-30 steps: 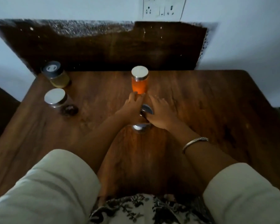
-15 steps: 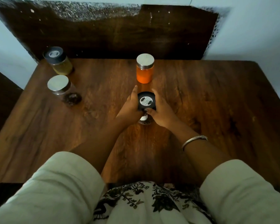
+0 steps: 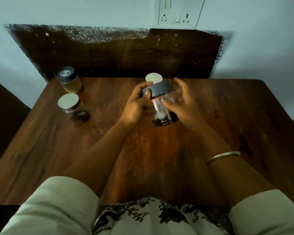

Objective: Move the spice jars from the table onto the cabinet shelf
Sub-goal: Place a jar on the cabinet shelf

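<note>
A clear spice jar [image 3: 161, 112] with a black lid and dark contents at its bottom is lifted and tilted above the middle of the wooden table [image 3: 227, 133]. My left hand [image 3: 136, 104] grips its lid end, thumb on the lid. My right hand [image 3: 180, 102] wraps the glass body from the right. Behind them only the silver lid of the orange jar [image 3: 154, 78] shows. At the left stand a yellow-filled jar [image 3: 69, 79] with a black lid and a silver-lidded jar [image 3: 74, 108] holding dark spice.
A dark wooden backboard [image 3: 117, 55] rises along the table's far edge against a pale wall with a socket panel [image 3: 176, 12]. A dark piece of furniture [image 3: 3, 119] stands left of the table. No cabinet shelf is in view.
Both hands have raised the black-lidded jar off the table and tipped it, its lid now pointing away. The camera has tilted up, bringing the wall socket into view.
</note>
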`<state>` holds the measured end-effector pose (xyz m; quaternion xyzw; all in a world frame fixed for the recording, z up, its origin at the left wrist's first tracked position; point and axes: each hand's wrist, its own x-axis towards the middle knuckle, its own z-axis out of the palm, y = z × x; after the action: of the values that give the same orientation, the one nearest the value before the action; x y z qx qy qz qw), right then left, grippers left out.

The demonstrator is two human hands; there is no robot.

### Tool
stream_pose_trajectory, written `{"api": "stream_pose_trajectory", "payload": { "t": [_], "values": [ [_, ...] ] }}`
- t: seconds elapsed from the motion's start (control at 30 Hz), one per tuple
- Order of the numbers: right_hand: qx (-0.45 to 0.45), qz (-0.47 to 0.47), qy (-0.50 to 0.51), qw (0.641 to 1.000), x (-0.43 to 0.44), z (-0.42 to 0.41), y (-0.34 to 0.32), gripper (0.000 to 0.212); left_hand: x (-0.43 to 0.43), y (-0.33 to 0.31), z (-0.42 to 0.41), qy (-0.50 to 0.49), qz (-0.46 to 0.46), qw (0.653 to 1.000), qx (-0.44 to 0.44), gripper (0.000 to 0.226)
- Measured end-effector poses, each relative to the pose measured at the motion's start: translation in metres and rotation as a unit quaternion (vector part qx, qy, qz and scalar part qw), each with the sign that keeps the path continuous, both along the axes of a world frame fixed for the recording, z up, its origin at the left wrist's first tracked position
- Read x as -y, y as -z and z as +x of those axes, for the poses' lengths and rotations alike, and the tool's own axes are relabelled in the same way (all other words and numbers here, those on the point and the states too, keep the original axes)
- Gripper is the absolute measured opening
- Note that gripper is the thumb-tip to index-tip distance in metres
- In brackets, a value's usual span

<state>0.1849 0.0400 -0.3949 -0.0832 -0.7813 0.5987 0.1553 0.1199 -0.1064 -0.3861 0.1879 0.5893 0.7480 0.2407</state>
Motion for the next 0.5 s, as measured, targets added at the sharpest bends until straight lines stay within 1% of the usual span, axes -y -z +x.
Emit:
{"api": "stream_pose_trajectory", "payload": {
  "t": [0.07, 0.1, 0.23, 0.33, 0.43, 0.47, 0.5],
  "values": [
    [0.032, -0.024, -0.021, 0.999, 0.001, 0.001, 0.0, 0.07, 0.0, -0.005, 0.001, 0.003, 0.003, 1.0, 0.011, 0.028],
    [0.038, -0.032, -0.02, 0.999, 0.002, 0.002, 0.0, 0.071, -0.001, -0.008, 0.001, -0.002, -0.009, 1.0, 0.012, 0.029],
    [0.006, -0.034, 0.023, 0.999, 0.01, 0.002, -0.003, 0.073, -0.004, -0.017, 0.003, -0.04, -0.076, 0.996, 0.012, 0.051],
    [-0.014, -0.006, 0.046, 0.999, 0.015, -0.001, -0.009, 0.077, -0.006, -0.018, 0.012, -0.013, -0.107, 0.994, -0.003, 0.061],
    [-0.024, 0.045, 0.037, 0.998, 0.017, -0.001, -0.016, 0.075, -0.006, -0.023, 0.017, -0.028, -0.085, 0.996, 0.029, 0.07],
    [-0.026, 0.049, 0.034, 0.998, 0.018, -0.001, -0.018, 0.076, -0.004, -0.026, 0.016, -0.035, -0.075, 0.996, 0.036, 0.072],
    [-0.029, 0.032, 0.029, 0.999, 0.018, 0.001, -0.019, 0.078, -0.002, -0.029, 0.015, -0.037, -0.067, 0.996, 0.039, 0.072]
  ]
}}
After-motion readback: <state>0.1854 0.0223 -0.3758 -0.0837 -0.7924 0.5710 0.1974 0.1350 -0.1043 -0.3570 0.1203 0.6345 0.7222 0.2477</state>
